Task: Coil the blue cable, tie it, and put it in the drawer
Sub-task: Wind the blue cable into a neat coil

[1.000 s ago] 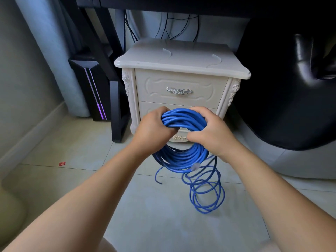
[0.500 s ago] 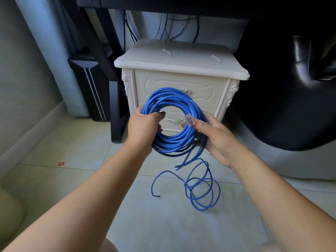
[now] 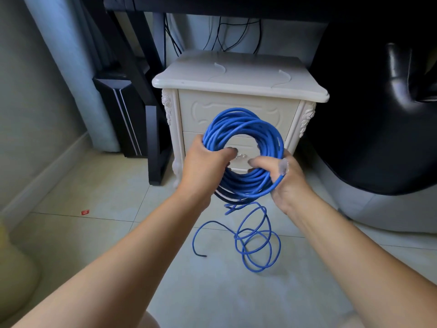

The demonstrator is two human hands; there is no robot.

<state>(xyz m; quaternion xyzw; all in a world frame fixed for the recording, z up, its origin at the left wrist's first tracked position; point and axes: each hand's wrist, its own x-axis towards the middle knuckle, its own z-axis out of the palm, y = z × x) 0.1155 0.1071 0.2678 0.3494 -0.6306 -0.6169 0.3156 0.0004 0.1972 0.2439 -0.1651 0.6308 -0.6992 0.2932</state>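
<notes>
A person holds a coil of blue cable (image 3: 243, 125) upright before a white nightstand (image 3: 236, 74). The left hand (image 3: 203, 169) grips the coil's left side, and the fingers (image 3: 261, 162) of the right hand (image 3: 286, 185) curl around its lower right, beside the clear plug (image 3: 283, 167). Several loose loops (image 3: 257, 254) and a free end lie on the tiled floor (image 3: 106, 197) below. Coiling looks largely done but unfinished. Tying remains, and both drawers (image 3: 212, 110) appear closed.
</notes>
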